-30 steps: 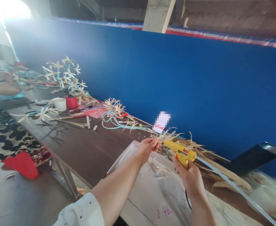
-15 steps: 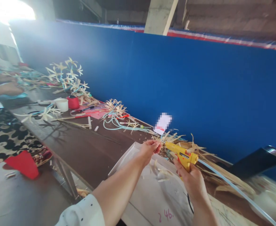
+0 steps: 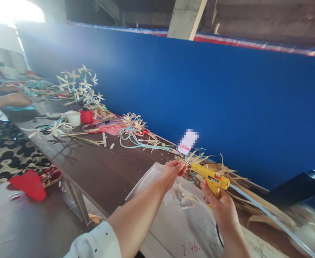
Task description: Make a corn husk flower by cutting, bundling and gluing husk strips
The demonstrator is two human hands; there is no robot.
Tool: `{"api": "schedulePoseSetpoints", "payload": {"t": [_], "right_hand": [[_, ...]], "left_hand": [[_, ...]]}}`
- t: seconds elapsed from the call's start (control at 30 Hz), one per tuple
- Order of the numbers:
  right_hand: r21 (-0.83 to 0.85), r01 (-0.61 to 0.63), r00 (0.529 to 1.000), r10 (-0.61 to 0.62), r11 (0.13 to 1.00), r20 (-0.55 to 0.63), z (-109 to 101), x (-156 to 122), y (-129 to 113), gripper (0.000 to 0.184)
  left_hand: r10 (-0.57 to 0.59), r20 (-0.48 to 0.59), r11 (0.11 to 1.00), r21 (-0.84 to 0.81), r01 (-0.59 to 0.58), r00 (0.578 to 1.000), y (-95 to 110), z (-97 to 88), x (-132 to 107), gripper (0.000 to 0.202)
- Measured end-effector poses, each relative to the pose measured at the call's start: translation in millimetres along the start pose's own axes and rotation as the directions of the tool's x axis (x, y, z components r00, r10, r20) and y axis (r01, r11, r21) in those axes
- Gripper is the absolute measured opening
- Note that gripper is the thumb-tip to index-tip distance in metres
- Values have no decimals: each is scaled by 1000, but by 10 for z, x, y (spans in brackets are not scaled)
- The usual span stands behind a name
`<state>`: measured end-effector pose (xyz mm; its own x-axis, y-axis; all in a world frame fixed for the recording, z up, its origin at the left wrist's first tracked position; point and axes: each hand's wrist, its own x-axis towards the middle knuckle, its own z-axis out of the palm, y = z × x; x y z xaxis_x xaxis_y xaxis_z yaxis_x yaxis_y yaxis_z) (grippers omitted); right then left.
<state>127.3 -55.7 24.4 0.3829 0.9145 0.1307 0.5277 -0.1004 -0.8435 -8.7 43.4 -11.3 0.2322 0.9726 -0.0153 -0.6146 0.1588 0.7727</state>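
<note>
A yellow hot glue gun (image 3: 209, 177) is gripped in my right hand (image 3: 222, 206), its nozzle pointing left. A long translucent glue stick (image 3: 270, 215) runs out of its back end toward the lower right. My left hand (image 3: 173, 171) is pinched closed right at the nozzle tip; whatever lies between its fingertips is too small to make out. Below both hands is a shallow white tray or box lid (image 3: 162, 222) with a few pale dried strips (image 3: 185, 199) on it. Dried straw-coloured husks (image 3: 227, 170) are heaped behind the glue gun.
Along the brown table (image 3: 114, 165) lie pale flowers with light-blue stems (image 3: 132, 141), a white cup (image 3: 73, 118) and a red container (image 3: 86, 116). A blue partition (image 3: 200, 86) borders the far edge. Another person's hands (image 3: 19, 99) are at the far left. A dark object (image 3: 294, 190) stands right.
The whole view has shifted slightly, so everything sits a little further right. Both hands keep nearly the same pose, with the nozzle still at my left fingertips.
</note>
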Motion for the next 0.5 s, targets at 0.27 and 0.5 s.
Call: {"api": "schedulePoseSetpoints", "payload": {"t": [0.27,0.5], "right_hand": [[7,-4,999,4,1000,-47,14,-37,-57,37],[39,3,995,1,999,-103,54,-78,-92,38]], "left_hand": [[-7,17,1000,5,7,1000,17,7,-26,36],[-7,26,1000,-3,7,1000,26,14,-30,36]]}}
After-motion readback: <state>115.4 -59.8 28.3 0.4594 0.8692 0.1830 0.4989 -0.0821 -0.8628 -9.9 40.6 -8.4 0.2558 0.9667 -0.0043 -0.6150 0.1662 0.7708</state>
